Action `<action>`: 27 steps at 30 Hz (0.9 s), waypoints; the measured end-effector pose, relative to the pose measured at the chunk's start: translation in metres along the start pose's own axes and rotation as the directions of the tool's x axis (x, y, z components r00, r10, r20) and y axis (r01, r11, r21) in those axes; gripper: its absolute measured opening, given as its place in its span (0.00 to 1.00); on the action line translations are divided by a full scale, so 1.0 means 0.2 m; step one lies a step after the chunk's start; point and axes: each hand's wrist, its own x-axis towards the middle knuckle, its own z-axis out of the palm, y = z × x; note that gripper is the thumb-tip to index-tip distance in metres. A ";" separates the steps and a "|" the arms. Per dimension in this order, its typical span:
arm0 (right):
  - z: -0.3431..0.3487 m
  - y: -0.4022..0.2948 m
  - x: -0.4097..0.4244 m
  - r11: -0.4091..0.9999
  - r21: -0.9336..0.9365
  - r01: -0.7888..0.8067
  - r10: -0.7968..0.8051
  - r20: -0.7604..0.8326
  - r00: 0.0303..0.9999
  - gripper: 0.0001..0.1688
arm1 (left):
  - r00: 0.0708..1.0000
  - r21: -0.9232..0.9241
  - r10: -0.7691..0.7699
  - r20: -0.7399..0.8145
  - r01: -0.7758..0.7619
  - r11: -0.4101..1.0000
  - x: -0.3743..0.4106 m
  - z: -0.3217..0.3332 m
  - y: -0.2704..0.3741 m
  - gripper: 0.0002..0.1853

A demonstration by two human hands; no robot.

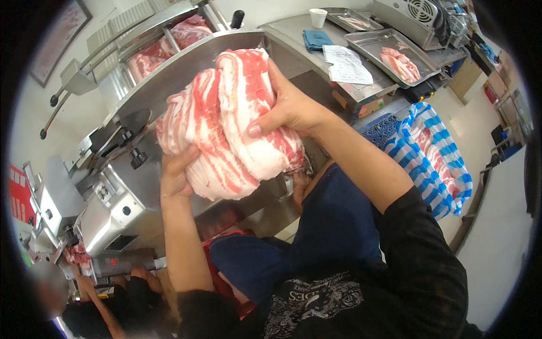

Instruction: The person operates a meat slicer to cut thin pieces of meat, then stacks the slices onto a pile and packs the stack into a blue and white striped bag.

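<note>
Between my two hands is a thick stack of sliced pork belly [228, 127], streaked red and white and folded into two broad lobes. My left hand [175, 171] grips its lower left side, the thumb lying on the slices. On the right side, my right hand [290, 104] presses its thumb over the top, with the fingers behind the meat. Under and behind the stack stands a metal meat slicer [144, 186]. Larger pieces of raw meat [186, 36] lie in its carriage at the top left.
On the steel table, a tray [432, 63] with meat slices stands near a handwritten paper [347, 65], a blue cloth [316, 39] and a white cup [317, 18]. At right, a blue-and-white striped bag [396, 150] lines a container of sliced meat [436, 156]. Another person [97, 305] works at lower left beside a second slicer [59, 203].
</note>
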 end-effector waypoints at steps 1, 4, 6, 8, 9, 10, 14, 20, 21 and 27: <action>0.00 -0.01 0.00 0.999 -0.010 0.037 -0.037 0.024 0.999 0.67 | 1.000 0.016 0.007 0.001 -0.007 1.000 0.00 0.00 0.00 0.41; 0.00 0.02 0.03 0.993 -0.005 0.117 -0.116 0.091 0.989 0.69 | 0.994 0.063 -0.014 -0.106 0.021 0.998 -0.03 -0.32 -0.07 0.43; 0.04 -0.07 -0.01 0.997 -0.062 0.051 -0.045 0.087 0.995 0.71 | 0.996 0.038 -0.085 -0.012 0.085 0.996 -0.01 -0.48 -0.07 0.45; 0.03 -0.03 0.02 0.994 -0.011 0.113 -0.111 0.120 0.987 0.73 | 1.000 0.126 0.017 -0.001 -0.017 0.992 -0.02 -0.41 -0.06 0.46; 0.00 0.02 0.04 0.989 -0.037 0.141 -0.136 0.105 0.985 0.73 | 1.000 0.106 -0.007 0.014 0.005 0.994 0.00 -0.41 -0.06 0.46; 0.00 0.00 0.03 0.993 0.025 0.117 -0.120 0.119 0.986 0.74 | 0.999 0.088 -0.029 0.019 0.027 0.996 0.00 -0.42 -0.06 0.47; -0.01 -0.05 -0.02 0.992 0.099 -0.075 0.064 0.109 0.992 0.77 | 0.998 0.140 0.063 -0.030 -0.058 0.988 0.02 -0.45 -0.05 0.48; -0.04 -0.03 0.00 0.988 0.049 0.145 -0.152 0.209 0.966 0.90 | 0.989 0.200 0.145 -0.021 -0.138 0.970 -0.03 -0.50 0.00 0.50; -0.04 -0.04 -0.01 0.984 0.069 0.164 -0.175 0.211 0.962 0.90 | 0.987 0.226 0.159 -0.036 -0.147 0.963 -0.05 -0.49 0.03 0.50; -0.06 -0.14 -0.17 0.985 0.019 0.174 -0.175 0.125 0.977 0.90 | 0.960 0.354 0.278 -0.037 -0.248 0.902 -0.02 -0.33 0.15 0.47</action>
